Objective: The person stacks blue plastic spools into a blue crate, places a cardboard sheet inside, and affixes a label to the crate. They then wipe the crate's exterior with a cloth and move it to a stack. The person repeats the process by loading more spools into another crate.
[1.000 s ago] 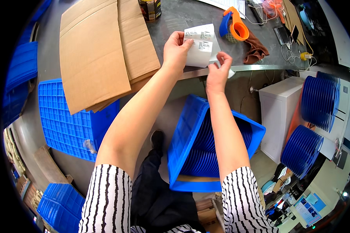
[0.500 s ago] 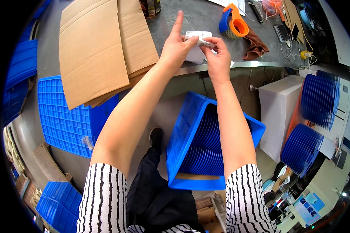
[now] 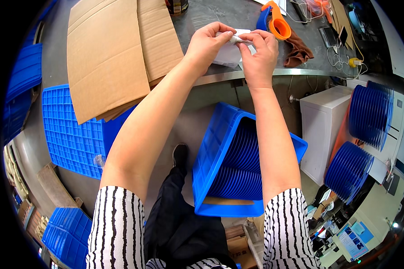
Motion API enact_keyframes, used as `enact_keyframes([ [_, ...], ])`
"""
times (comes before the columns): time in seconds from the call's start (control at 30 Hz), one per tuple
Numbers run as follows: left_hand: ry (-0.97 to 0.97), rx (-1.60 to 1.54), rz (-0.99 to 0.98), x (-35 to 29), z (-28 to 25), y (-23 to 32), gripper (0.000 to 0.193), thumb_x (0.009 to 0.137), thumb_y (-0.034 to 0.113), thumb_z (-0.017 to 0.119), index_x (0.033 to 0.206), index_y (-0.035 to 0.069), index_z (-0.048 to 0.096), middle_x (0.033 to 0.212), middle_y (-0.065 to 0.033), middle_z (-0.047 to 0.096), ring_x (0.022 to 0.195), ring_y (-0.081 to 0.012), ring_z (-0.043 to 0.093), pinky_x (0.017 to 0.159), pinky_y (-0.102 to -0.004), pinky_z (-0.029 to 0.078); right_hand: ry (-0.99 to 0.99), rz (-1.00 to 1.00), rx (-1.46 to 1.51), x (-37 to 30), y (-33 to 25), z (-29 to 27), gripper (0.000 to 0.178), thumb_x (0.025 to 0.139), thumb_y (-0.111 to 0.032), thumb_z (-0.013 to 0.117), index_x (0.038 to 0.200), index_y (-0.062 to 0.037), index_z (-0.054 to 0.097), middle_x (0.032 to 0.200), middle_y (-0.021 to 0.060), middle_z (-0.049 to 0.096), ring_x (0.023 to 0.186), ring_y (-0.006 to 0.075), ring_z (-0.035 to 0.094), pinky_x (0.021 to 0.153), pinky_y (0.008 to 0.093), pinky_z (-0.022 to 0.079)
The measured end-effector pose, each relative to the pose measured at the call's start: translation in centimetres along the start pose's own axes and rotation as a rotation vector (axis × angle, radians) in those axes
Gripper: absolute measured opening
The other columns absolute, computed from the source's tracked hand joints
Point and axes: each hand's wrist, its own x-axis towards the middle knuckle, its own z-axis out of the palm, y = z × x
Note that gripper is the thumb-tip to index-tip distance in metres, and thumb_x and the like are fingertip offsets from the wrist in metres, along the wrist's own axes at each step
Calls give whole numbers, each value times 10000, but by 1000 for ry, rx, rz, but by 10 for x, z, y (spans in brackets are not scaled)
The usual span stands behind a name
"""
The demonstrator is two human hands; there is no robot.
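While both hands meet above the near edge of the tabletop (image 3: 202, 19), we see the white paper sheet (image 3: 227, 55) between them, its upper part creased or curled at the fingertips and its lower part hanging flatter beneath the left hand. We note that the left hand (image 3: 208, 44) pinches the paper between thumb and bent forefinger, while the right hand (image 3: 262, 54) pinches the same creased portion from the other side, its thumb drawn in against the fingers. Whether a smaller piece is parting from the sheet at that crease, we cannot tell, since the fingers cover it.

As to progress, we judge the handling of the paper to be under way and unfinished: the sheet is taken up and bent, but we see no portion of it laid on any other thing. Left of the hands we find the stacked cardboard sheets (image 3: 107, 60), untouched; to the right, an orange-and-blue tool (image 3: 279, 28) and, just beside it, a brown cloth (image 3: 298, 53). Below the tabletop we observe a tilted blue crate (image 3: 211, 150) holding rows of dark blue discs (image 3: 235, 183), which neither hand touches.
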Motion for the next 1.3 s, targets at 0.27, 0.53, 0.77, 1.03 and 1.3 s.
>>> enact_keyframes([
  [0.27,-30,6,-5,2,0,1,164,890,150,640,1006,33,645,879,-19,639,843,-72,570,740,-226,444,93,-171,-251,-2,-11,3,193,679,-68,729,812,-154,619,949,-7,552,929,217,536,884,394,369],
  [0.53,-18,104,64,4,-2,-8,169,860,182,630,969,59,671,873,-21,660,768,-85,558,686,-245,446,91,-176,-289,-4,-8,4,184,684,-75,721,796,-151,597,944,-15,551,923,208,535,893,389,353],
  [0.77,133,67,194,36,-7,-25,392,879,107,609,1252,83,493,897,-76,616,795,-130,560,703,-269,473,17,-171,-176,-26,-14,-16,194,663,-97,747,767,-145,591,996,3,576,960,239,532,882,384,360],
  [1.03,402,770,442,-8,-2,14,836,876,229,609,1512,153,73,1300,-295,468,1255,-486,384,1066,-465,325,250,1101,884,-173,-48,-101,141,896,-112,608,1012,-68,542,1249,109,515,1185,216,478,981,375,400],
  [1.3,-190,587,-19,-230,-24,-60,309,795,181,706,1077,89,620,1370,-168,467,1338,-384,355,1069,-464,337,-28,1493,1194,-242,-121,-105,47,856,-68,590,894,-75,565,1339,124,475,1255,250,440,1047,409,356],
])
